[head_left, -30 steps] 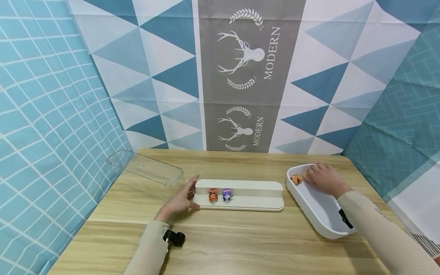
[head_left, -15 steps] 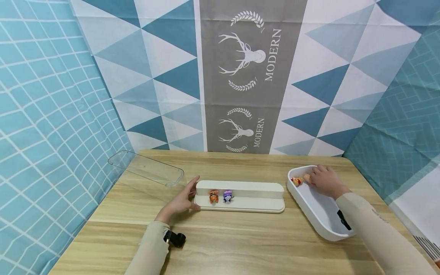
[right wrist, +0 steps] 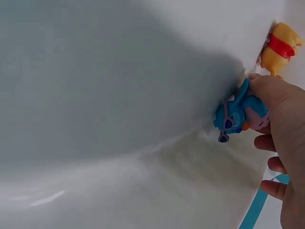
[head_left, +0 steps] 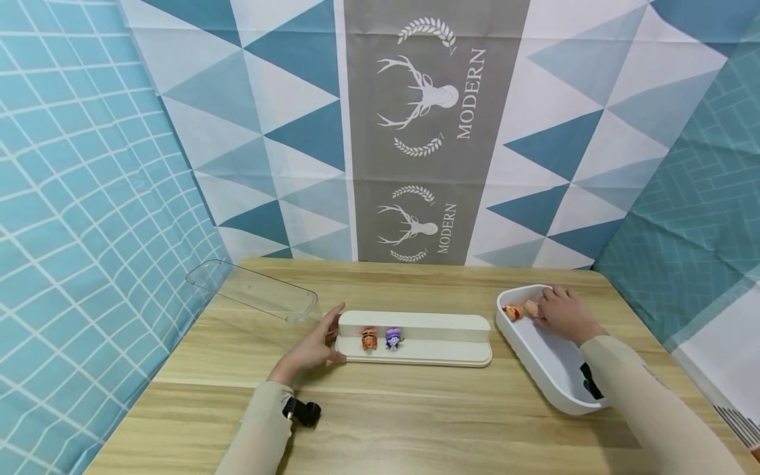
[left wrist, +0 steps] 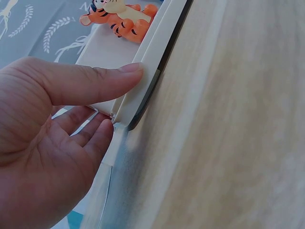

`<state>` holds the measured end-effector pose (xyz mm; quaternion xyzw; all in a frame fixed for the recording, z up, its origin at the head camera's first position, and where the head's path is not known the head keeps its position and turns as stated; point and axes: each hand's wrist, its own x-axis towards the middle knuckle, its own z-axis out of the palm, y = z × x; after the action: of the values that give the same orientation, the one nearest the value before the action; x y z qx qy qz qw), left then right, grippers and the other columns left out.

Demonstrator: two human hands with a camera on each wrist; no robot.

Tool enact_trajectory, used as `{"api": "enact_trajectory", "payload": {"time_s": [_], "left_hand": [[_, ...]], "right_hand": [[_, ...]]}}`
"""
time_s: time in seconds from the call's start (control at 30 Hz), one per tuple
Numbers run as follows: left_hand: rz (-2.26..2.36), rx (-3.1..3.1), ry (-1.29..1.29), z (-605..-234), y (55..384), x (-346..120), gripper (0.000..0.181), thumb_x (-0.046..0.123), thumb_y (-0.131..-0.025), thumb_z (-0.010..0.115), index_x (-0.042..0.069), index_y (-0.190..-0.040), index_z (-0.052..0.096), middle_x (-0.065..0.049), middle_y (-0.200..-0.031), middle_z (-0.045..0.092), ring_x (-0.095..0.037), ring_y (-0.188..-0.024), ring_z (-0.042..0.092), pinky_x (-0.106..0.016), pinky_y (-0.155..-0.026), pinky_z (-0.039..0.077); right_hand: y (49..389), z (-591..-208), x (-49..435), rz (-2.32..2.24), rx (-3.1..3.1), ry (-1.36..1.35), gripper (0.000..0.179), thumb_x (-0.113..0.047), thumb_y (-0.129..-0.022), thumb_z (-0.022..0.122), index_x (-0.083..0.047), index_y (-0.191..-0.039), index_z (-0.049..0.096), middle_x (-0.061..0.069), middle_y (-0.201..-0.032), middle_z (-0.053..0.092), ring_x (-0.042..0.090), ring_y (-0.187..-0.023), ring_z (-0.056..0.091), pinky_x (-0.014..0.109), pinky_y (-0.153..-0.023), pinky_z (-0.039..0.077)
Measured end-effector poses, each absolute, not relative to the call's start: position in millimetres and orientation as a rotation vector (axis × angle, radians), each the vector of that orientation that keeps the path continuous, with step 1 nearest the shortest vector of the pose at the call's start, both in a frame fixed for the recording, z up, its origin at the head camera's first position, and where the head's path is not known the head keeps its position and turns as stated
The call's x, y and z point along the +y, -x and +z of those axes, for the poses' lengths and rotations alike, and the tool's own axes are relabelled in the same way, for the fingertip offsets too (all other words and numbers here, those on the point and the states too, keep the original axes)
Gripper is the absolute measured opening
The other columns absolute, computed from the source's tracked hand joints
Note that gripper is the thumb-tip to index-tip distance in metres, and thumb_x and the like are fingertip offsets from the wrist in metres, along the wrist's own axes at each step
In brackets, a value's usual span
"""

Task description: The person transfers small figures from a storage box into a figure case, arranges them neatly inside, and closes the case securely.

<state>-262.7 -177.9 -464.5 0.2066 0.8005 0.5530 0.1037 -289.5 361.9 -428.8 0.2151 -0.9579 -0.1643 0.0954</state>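
My left hand (head_left: 309, 346) grips the left end of a long cream stepped display stand (head_left: 445, 349), thumb over the base's front edge and fingers at its end. A Tiger-like orange striped figurine (head_left: 369, 339) and a purple-and-white figurine (head_left: 393, 339) sit on the stand's lower step; the orange one (left wrist: 126, 19) also shows in the left wrist view. Inside a white bin (head_left: 534, 369), my right hand (head_left: 564, 313) pinches a blue figurine with sunglasses (right wrist: 236, 114), which the hand hides in the head view. A yellow bear figurine in a red shirt (right wrist: 280, 47) lies close beside it.
A clear plastic cover (head_left: 255, 290) lies at the back left of the wooden table (head_left: 380, 422). Patterned cloth hangs behind and at both sides. The bin's walls rise around my right hand.
My right hand has shifted slightly to the right within the bin. My left hand, the stand and its two figurines have stayed in place.
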Motion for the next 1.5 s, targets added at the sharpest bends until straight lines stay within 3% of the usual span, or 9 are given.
{"api": "enact_trajectory", "payload": {"time_s": [0.17,0.37,0.83,1.13,1.33,1.5], "left_hand": [[1.625,2.371,-0.596,-465,264,-178,0.113,-0.021,-0.067,0.075,0.000,-0.158,0.011,-0.032,-0.150,0.032,-0.048,-0.139,0.032,-0.052,-0.119,0.024],[1.625,2.374,-0.608,-465,263,-177,0.114,-0.020,-0.066,0.076,-0.001,-0.157,0.011,-0.033,-0.149,0.032,-0.049,-0.139,0.032,-0.053,-0.118,0.024],[1.635,2.367,-0.600,-467,265,-178,0.115,-0.020,-0.065,0.076,-0.001,-0.158,0.010,-0.033,-0.148,0.033,-0.050,-0.139,0.032,-0.054,-0.118,0.024],[1.635,2.382,-0.645,-466,262,-178,0.114,-0.019,-0.066,0.075,0.001,-0.158,0.012,-0.033,-0.145,0.036,-0.049,-0.137,0.035,-0.051,-0.117,0.027],[1.629,2.391,-0.642,-466,261,-176,0.113,-0.019,-0.066,0.075,0.000,-0.158,0.012,-0.034,-0.145,0.035,-0.050,-0.136,0.035,-0.052,-0.117,0.027],[1.635,2.375,-0.569,-463,261,-176,0.115,-0.022,-0.065,0.075,-0.001,-0.158,0.010,-0.033,-0.147,0.033,-0.050,-0.138,0.032,-0.053,-0.119,0.023]], "right_hand": [[291,-429,362,-0.428,-2.865,-0.598,0.029,-0.032,-0.084,0.079,-0.007,-0.079,0.065,0.013,-0.089,0.057,0.038,-0.098,0.051,0.059,-0.094,0.046],[291,-429,363,-0.374,-2.851,-0.594,0.031,-0.030,-0.080,0.083,-0.007,-0.075,0.062,0.011,-0.085,0.054,0.035,-0.092,0.049,0.057,-0.089,0.047],[293,-421,357,-0.011,-2.805,-0.599,0.030,-0.014,-0.077,0.084,-0.006,-0.074,0.056,0.008,-0.081,0.047,0.028,-0.076,0.043,0.044,-0.065,0.043],[292,-408,344,0.343,-2.864,-0.568,0.025,-0.003,-0.079,0.080,0.005,-0.086,0.056,0.013,-0.085,0.049,0.020,-0.067,0.048,0.035,-0.055,0.047],[292,-397,341,0.522,-2.895,-0.478,0.035,-0.003,-0.081,0.077,0.016,-0.103,0.058,0.022,-0.090,0.055,0.027,-0.074,0.050,0.039,-0.060,0.047],[294,-391,339,0.570,-2.876,-0.445,0.039,-0.006,-0.079,0.081,0.014,-0.105,0.061,0.023,-0.092,0.062,0.031,-0.080,0.056,0.048,-0.069,0.054]]}}
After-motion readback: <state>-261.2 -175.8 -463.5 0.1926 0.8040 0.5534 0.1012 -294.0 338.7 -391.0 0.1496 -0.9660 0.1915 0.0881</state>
